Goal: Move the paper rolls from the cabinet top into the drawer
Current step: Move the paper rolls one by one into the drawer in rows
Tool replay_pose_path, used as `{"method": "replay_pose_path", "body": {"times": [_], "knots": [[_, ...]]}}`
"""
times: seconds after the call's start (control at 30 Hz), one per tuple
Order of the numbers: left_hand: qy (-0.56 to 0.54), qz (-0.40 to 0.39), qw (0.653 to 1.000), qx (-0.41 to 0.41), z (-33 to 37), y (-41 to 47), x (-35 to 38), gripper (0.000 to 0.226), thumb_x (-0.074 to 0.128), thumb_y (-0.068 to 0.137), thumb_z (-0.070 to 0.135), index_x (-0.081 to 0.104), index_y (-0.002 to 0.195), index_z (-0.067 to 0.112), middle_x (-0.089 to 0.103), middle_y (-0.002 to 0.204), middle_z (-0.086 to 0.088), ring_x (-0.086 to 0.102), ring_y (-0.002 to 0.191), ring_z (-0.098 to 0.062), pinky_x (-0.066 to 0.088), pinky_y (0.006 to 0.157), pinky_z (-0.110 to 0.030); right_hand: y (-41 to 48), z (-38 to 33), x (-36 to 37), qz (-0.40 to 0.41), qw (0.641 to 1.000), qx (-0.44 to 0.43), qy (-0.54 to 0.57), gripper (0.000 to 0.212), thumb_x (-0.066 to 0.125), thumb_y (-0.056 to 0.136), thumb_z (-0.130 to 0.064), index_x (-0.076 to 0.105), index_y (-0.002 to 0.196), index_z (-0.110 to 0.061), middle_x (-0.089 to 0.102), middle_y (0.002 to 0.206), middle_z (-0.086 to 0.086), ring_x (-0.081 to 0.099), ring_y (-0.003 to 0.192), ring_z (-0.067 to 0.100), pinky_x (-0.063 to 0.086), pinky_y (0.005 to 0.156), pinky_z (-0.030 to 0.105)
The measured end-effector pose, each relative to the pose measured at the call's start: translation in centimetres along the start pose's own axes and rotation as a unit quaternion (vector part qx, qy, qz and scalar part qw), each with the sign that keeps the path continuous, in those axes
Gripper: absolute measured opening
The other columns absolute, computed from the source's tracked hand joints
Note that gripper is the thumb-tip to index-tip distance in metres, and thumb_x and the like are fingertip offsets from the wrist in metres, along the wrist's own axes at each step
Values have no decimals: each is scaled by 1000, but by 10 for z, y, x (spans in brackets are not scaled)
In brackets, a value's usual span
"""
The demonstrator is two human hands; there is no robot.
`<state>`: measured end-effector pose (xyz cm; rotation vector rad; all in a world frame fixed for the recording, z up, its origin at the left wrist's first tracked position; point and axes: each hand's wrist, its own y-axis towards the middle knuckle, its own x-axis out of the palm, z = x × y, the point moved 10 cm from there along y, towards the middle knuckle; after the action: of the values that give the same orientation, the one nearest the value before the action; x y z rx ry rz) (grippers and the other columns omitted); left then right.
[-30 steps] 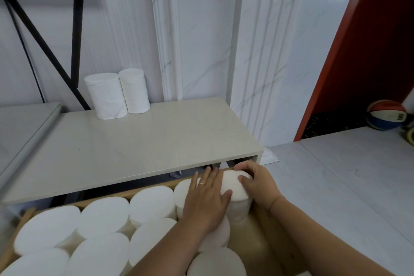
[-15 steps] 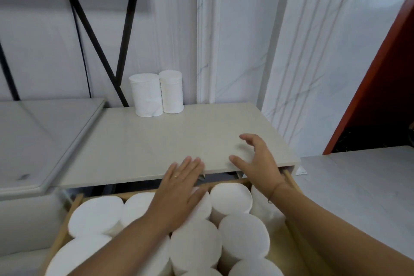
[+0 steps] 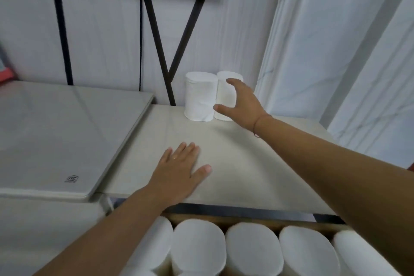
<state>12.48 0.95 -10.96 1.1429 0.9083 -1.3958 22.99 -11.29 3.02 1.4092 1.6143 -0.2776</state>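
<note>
Done: drawer [image 3: 246, 222] holds many rolls [image 3: 253, 251].
Left: two rolls [image 3: 198, 98] on table [image 3: 246, 163].
Hands: right hand [image 3: 242, 105] spread open beside them; left hand [image 3: 179, 172] flat, holding nothing.

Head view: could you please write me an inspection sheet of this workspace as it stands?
Surface: beige cabinet top, with the open drawer below its front edge.
Job's things: left roll and right roll stand upright, side by side, at the back of the top; drawer rolls stand on end in the drawer.
Clutter: red-edged object at the far left edge, kind unclear.
Grippers: left hand lies flat on the cabinet top; right hand, fingers spread, reaches about the right roll; contact unclear.
Cables: thin black cable hangs down the wall.
Surroundings: black metal frame, white marbled wall, grey table to the left.
</note>
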Motion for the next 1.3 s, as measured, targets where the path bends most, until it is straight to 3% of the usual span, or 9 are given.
{"method": "replay_pose_path", "body": {"times": [0.3, 0.43, 0.53, 0.67, 0.8, 0.87, 1.0, 1.13, 1.3], "knots": [[-3, 41, 999, 10, -8, 2, 8, 80, 0, 81, 71, -3, 148, 29, -9, 158, 10, -15, 142, -5, -12, 116, -35, 86, -17, 43, -28, 982, -86, -168, 83, 62, 80, -55, 27, 146, -17, 34, 152, 8, 20, 144, 27, 8, 119, 46], [-15, 51, 999, 10, -8, 1, 6, 79, 1, 82, 71, -2, 148, 28, -9, 158, 10, -15, 142, -6, -13, 115, -35, 112, -15, 61, -82, 969, -70, -222, 83, 43, 86, -65, 21, 148, -16, 26, 156, 9, 14, 146, 25, -1, 120, 46], [-14, 47, 999, 10, -8, 2, 8, 80, -1, 81, 72, -2, 148, 28, -8, 158, 9, -14, 143, -6, -11, 116, -36, 120, -11, 71, -108, 962, -44, -248, 85, 37, 84, -70, 21, 149, -17, 28, 156, 8, 21, 144, 27, -3, 119, 48], [-10, 56, 998, 10, -8, 3, 7, 77, 5, 85, 70, 2, 149, 27, -4, 159, 8, -11, 144, -8, -9, 117, -38, 113, -26, 74, -102, 947, -73, -296, 84, 41, 79, -74, 36, 141, -18, 41, 143, 11, 35, 133, 32, 6, 117, 50], [-15, 67, 998, 10, -7, 2, 5, 72, 11, 88, 66, 9, 148, 27, 4, 159, 7, -5, 145, -9, -7, 117, -37, 83, -38, 73, -149, 965, -71, -202, 82, 57, 73, -70, 43, 134, -17, 50, 129, 8, 48, 117, 28, 36, 105, 45], [-35, 93, 995, 7, -7, 0, -1, 67, 18, 91, 61, 20, 147, 24, 15, 158, 5, 4, 145, -9, -4, 117, -34, 62, -41, 62, -133, 975, -59, -169, 83, 64, 70, -67, 46, 132, -16, 52, 125, 7, 50, 111, 25, 42, 99, 41], [-56, 147, 988, 5, -5, -10, -18, 56, 24, 96, 49, 39, 140, 17, 38, 150, 1, 26, 139, -12, 9, 114, -28, 13, -35, 31, -105, 983, -15, -150, 80, 69, 65, -66, 51, 126, -16, 56, 118, 6, 54, 104, 24, 47, 92, 40], [-58, 118, 991, -17, -3, -19, -17, 54, 25, 98, 46, 36, 142, 17, 32, 153, 0, 24, 141, -15, 9, 115, -30, -52, -21, -16, -107, 982, 9, -155, 76, 71, 64, -65, 53, 121, -20, 55, 113, 4, 53, 101, 22, 47, 91, 40], [-111, 108, 988, 5, 38, -55, -1, 57, 29, 98, 45, 28, 146, 15, 24, 156, -2, 14, 144, -14, 1, 115, -28, -158, 8, -89, -111, 986, 29, -121, 77, 75, 62, -62, 48, 126, -29, 52, 117, -9, 50, 101, 12, 40, 88, 26]]}}
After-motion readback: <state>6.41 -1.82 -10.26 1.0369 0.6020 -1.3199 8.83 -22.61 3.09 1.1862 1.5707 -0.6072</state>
